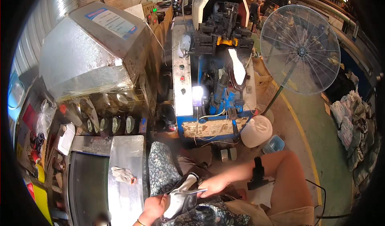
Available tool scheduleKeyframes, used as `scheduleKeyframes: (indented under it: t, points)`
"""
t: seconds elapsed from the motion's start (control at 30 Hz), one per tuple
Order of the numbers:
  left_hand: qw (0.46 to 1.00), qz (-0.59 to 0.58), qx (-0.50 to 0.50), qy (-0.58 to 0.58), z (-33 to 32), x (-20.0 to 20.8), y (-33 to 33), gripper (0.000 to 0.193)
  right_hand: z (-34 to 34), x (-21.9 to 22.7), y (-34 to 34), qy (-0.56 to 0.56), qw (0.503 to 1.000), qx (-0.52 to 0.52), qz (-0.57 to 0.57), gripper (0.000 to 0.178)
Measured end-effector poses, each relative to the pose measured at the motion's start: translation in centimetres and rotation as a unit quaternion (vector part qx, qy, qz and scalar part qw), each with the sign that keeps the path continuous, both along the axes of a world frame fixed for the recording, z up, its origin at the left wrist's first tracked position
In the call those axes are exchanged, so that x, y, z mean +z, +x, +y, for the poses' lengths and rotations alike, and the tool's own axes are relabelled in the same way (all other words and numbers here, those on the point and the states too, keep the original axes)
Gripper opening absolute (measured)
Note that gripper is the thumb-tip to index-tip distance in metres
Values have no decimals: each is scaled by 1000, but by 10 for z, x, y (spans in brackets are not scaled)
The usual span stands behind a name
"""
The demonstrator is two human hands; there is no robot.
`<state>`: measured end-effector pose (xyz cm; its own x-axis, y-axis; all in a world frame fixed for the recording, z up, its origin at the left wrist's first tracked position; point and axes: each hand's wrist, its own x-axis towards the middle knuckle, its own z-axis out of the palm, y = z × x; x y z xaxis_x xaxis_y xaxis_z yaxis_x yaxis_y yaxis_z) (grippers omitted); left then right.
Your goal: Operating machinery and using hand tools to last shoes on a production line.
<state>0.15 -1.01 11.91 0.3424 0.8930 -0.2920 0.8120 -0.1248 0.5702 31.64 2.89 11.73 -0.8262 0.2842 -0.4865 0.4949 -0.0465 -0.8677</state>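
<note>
Left hand (154, 206) grips shoe (179, 198) steady on lap | right hand (214, 184) clasps metal tool (192, 192) across its sole | machine (218, 61) ahead

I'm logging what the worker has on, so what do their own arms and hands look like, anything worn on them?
Both forearms are bare, with no sleeves showing and no gloves. The right arm has a black strap round it with a small black device hanging from it. The left hand has a thin bracelet at the wrist. The right hand wears nothing.
</note>
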Motion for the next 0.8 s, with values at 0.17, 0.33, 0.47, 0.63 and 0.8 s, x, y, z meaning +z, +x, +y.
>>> scheduleKeyframes:
  t: [0.17,0.33,0.47,0.63,0.8]
  points:
    - [828,-443,166,-300,-24,-28,3,31,30,21,-29,18,994,106,-3,25]
    - [950,35,189,-244,-40,-35,-3,63,43,4,-50,29,994,107,-16,33]
    - [975,27,134,-177,-29,-31,-6,60,30,-44,-45,213,965,38,151,37]
    - [982,-101,47,-150,-9,-36,-11,53,21,-83,-34,227,966,6,126,41]
    - [631,-492,210,-562,12,-44,-13,48,6,-94,-18,284,947,-16,150,28]
